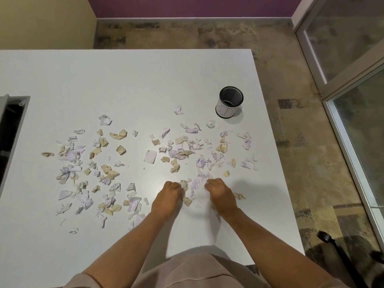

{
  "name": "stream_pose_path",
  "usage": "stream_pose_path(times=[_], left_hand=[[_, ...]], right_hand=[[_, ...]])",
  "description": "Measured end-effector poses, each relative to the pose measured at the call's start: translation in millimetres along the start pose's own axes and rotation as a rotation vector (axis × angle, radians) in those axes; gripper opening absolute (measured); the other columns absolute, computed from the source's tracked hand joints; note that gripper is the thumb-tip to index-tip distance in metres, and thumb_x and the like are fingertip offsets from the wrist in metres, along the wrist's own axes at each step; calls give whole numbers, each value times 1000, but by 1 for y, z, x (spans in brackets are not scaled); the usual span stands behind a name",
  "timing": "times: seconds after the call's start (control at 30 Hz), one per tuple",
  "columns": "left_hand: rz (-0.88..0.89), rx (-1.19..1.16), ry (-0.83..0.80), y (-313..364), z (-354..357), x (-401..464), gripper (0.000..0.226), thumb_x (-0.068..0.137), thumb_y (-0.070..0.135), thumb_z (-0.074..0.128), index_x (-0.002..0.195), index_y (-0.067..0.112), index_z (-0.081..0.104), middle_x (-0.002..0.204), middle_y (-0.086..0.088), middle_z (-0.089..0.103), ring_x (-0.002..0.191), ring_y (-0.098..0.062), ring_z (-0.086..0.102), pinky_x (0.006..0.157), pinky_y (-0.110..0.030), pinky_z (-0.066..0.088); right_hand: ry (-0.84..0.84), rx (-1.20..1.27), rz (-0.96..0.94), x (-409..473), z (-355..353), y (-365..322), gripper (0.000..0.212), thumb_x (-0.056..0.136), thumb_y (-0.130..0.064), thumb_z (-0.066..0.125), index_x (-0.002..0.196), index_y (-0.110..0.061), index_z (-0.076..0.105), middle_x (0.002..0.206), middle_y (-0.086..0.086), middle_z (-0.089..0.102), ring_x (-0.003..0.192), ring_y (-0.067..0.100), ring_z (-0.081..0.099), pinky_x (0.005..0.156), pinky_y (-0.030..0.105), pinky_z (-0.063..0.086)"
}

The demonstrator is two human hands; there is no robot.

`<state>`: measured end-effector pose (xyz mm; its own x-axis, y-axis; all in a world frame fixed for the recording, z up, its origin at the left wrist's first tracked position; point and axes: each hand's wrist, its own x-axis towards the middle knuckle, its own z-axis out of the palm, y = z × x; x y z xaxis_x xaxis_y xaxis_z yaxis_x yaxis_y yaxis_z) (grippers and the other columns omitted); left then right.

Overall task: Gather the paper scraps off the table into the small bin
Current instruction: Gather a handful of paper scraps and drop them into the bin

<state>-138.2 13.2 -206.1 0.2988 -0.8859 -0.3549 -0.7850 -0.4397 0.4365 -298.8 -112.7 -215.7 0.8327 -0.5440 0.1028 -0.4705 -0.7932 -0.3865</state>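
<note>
Several torn white, lilac and tan paper scraps (97, 167) lie scattered across the white table (124, 84), from the left side to the right edge. A small black mesh bin (230, 102) with a white label stands upright at the far right, beyond the scraps. My left hand (167, 196) and my right hand (218, 194) rest on the table near the front, fingers curled down onto a small cluster of scraps (192, 189) between them. Whether either hand grips paper is hidden by the fingers.
A dark recessed opening (10, 129) with a grey frame sits in the table's left edge. Beyond the table's right edge is stone-patterned floor (301, 163), a glass door frame (342, 96), and a black object (332, 244) at lower right.
</note>
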Motion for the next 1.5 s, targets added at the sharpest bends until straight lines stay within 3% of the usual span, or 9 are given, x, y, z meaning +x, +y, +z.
stream_pose_path(times=[0.1, 0.2, 0.37, 0.47, 0.57, 0.67, 0.83, 1.2, 1.5], left_hand=[[-48, -77, 21, 4, -4, 8, 17, 83, 1, 55, 85, 8, 71, 90, -5, 66, 88, -24, 58, 70, -32, 44], [-103, -294, 35, 12, -10, 19, 18, 79, -5, 56, 77, 5, 71, 83, -3, 67, 74, -12, 57, 69, -31, 45], [-99, -436, 90, 34, -31, 46, 14, 83, 0, 69, 93, 6, 77, 96, -4, 75, 83, -11, 66, 70, 3, 38], [-124, -525, 119, 49, -45, 70, 17, 82, 9, 75, 98, 7, 77, 97, -4, 75, 81, -9, 64, 66, 4, 38], [-118, -628, 127, 67, -61, 96, 20, 78, 18, 80, 96, 10, 78, 95, -1, 75, 83, -11, 68, 70, -4, 46], [-151, -722, 139, 85, -78, 123, 20, 76, 18, 81, 94, 10, 77, 86, -3, 75, 74, -12, 67, 72, -21, 52], [-169, -839, 184, 113, -109, 175, 14, 77, 13, 80, 90, 10, 76, 73, -5, 73, 54, -4, 65, 62, -16, 53], [-131, -471, 241, 154, -162, 286, 6, 78, 10, 73, 76, 5, 75, 74, -10, 68, 79, -23, 65, 75, -34, 56], [-220, -244, 156, 163, -158, 325, 21, 78, 7, 72, 98, 2, 70, 107, -17, 65, 98, -35, 64, 84, -38, 56]], right_hand=[[-59, 292, 246, 11, -3, 9, 15, 72, 9, 74, 86, 2, 75, 88, 16, 74, 80, 30, 70, 74, 18, 53], [-56, 642, 560, 18, -13, 23, 11, 80, -7, 74, 90, -6, 78, 92, 6, 76, 85, 16, 70, 78, 5, 46], [-37, 1091, 760, 37, -43, 42, 15, 79, -10, 77, 89, -20, 79, 91, -1, 77, 84, 18, 72, 69, 22, 57], [11, 1266, 808, 52, -57, 53, 14, 79, -6, 77, 89, -16, 77, 90, 7, 77, 81, 22, 70, 65, 28, 56], [50, 1386, 862, 68, -67, 66, 14, 78, -4, 76, 91, -11, 76, 94, 10, 76, 87, 23, 70, 81, 36, 55], [122, 1455, 883, 88, -79, 79, 14, 80, 0, 72, 90, -10, 74, 93, 9, 75, 91, 23, 68, 88, 36, 53], [246, 1608, 853, 130, -103, 101, 14, 86, 5, 62, 94, -6, 68, 82, 2, 76, 78, 12, 72, 67, 20, 56], [366, 1627, 844, 211, -143, 152, 16, 87, 7, 62, 91, -8, 67, 76, -3, 76, 72, 5, 71, 64, 14, 53], [304, 1386, 896, 243, -133, 169, 13, 83, 0, 70, 89, -11, 71, 87, 2, 72, 82, 11, 67, 78, 19, 53]])
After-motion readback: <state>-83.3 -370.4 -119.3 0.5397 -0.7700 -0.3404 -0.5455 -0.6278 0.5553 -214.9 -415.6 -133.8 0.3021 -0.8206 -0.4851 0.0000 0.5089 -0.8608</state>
